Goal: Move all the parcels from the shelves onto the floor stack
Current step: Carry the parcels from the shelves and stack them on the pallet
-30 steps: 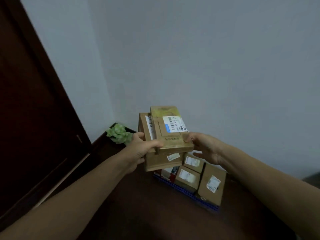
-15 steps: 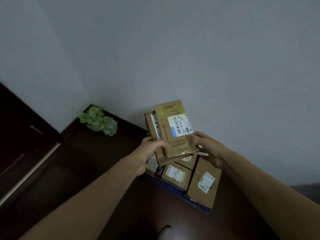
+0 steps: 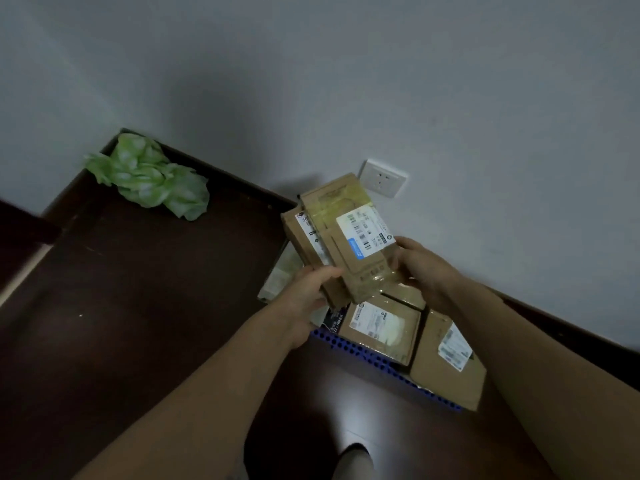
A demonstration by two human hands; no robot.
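I hold two brown cardboard parcels stacked together above the floor stack. The upper parcel is taped and has a white and blue label; the lower parcel juts out to its left. My left hand grips their near left edge, thumb on top. My right hand grips their right side. Below them, the floor stack of several labelled brown boxes lies on a blue perforated mat against the wall. One labelled box sits just under my hands.
A crumpled green bag lies in the floor corner to the left. A white wall socket is just behind the held parcels. Dark wooden floor spreads left and near me. My foot shows at the bottom edge.
My view has tilted down and swung right, losing the dark door at left. Both hands have brought the two parcels lower and closer over the floor stack.
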